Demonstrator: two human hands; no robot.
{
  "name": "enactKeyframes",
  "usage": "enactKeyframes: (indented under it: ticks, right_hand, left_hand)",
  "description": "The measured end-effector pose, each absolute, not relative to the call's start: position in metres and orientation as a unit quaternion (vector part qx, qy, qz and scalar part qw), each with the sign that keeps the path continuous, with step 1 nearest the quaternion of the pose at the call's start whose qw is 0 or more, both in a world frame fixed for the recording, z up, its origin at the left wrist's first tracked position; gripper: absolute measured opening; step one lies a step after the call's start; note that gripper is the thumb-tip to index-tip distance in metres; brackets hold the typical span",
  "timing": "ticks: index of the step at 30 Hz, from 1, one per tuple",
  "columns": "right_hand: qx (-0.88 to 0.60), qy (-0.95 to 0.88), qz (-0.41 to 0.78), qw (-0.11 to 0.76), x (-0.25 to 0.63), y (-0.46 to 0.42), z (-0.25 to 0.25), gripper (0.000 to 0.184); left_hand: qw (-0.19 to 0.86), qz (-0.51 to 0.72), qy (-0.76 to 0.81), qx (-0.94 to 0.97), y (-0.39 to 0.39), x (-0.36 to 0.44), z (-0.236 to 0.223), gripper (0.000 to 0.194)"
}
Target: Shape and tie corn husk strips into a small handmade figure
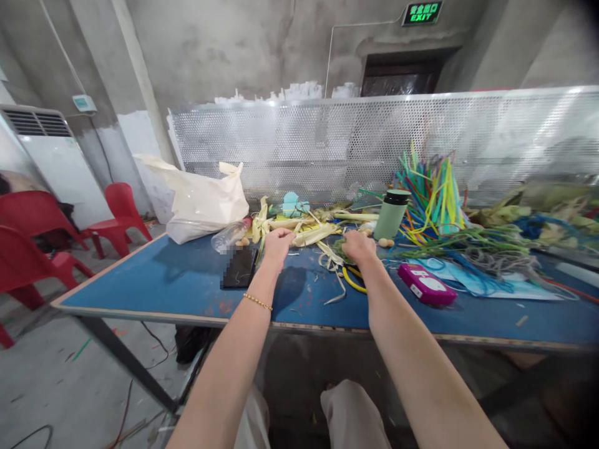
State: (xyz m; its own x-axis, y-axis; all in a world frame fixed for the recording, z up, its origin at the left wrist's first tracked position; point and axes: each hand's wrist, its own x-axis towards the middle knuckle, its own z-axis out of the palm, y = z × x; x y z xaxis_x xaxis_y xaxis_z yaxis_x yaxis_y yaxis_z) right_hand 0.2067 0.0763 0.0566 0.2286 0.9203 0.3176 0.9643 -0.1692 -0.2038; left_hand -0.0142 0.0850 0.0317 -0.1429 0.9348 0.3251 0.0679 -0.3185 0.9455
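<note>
Over the back half of the blue table, my left hand [279, 243] is closed in a pinch beside pale yellow corn husks [316, 235]. Whatever lies between its fingertips is too small to make out. My right hand [359, 246] is also closed, its fingers curled away from me next to a light green bottle [390, 215] with a black lid. Its grip is hidden behind the knuckles. Curled husk strips [331, 257] lie between the two hands, near a yellow loop [354, 279]. Close to my left forearm rests a dark flat tablet-like thing [238, 268].
A cream bag [206, 202] and a clear plastic bottle [229, 237] stand at the left of the table [163, 274]. On the right are a purple box [427, 285], colourful strips [435, 196] and tangled green stems [472, 244]. A perforated metal screen [290, 137] runs behind.
</note>
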Motion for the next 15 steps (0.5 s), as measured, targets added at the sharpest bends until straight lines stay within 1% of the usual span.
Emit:
enactKeyframes:
  ticks: [1, 2, 4, 5, 6, 7, 8, 12, 13, 15]
  right_hand:
    - [-0.739, -0.630, -0.061, 0.231, 0.202, 0.079, 0.057, 0.023]
    - [-0.701, -0.644, -0.057, 0.300, 0.198, 0.082, 0.058, 0.022]
    - [-0.600, -0.659, -0.022, 0.454, 0.188, 0.090, 0.060, 0.026]
    - [-0.552, -0.653, 0.008, 0.519, 0.184, 0.093, 0.061, 0.029]
    - [-0.518, -0.645, 0.034, 0.560, 0.181, 0.097, 0.061, 0.032]
    - [-0.507, -0.636, 0.049, 0.580, 0.179, 0.099, 0.060, 0.033]
    - [-0.521, -0.626, 0.049, 0.579, 0.179, 0.101, 0.060, 0.032]
    - [-0.645, -0.603, 0.010, 0.469, 0.191, 0.101, 0.055, 0.027]
    - [-0.651, -0.598, 0.015, 0.468, 0.194, 0.101, 0.055, 0.027]
    - [-0.620, -0.589, 0.041, 0.516, 0.199, 0.101, 0.054, 0.027]
  left_hand:
    - [0.360, 0.600, 0.459, 0.548, 0.085, -0.014, 0.032, 0.021]
    - [0.359, 0.599, 0.459, 0.549, 0.085, -0.014, 0.032, 0.021]
    - [0.354, 0.600, 0.460, 0.550, 0.085, -0.015, 0.032, 0.021]
    - [0.351, 0.600, 0.461, 0.551, 0.085, -0.015, 0.032, 0.021]
    - [0.349, 0.599, 0.461, 0.553, 0.086, -0.015, 0.032, 0.021]
    - [0.347, 0.599, 0.460, 0.556, 0.086, -0.015, 0.032, 0.022]
    - [0.344, 0.600, 0.458, 0.559, 0.086, -0.015, 0.032, 0.023]
    - [0.334, 0.607, 0.452, 0.562, 0.086, -0.015, 0.032, 0.024]
    - [0.336, 0.607, 0.452, 0.561, 0.086, -0.015, 0.032, 0.024]
    - [0.345, 0.605, 0.453, 0.556, 0.086, -0.014, 0.032, 0.025]
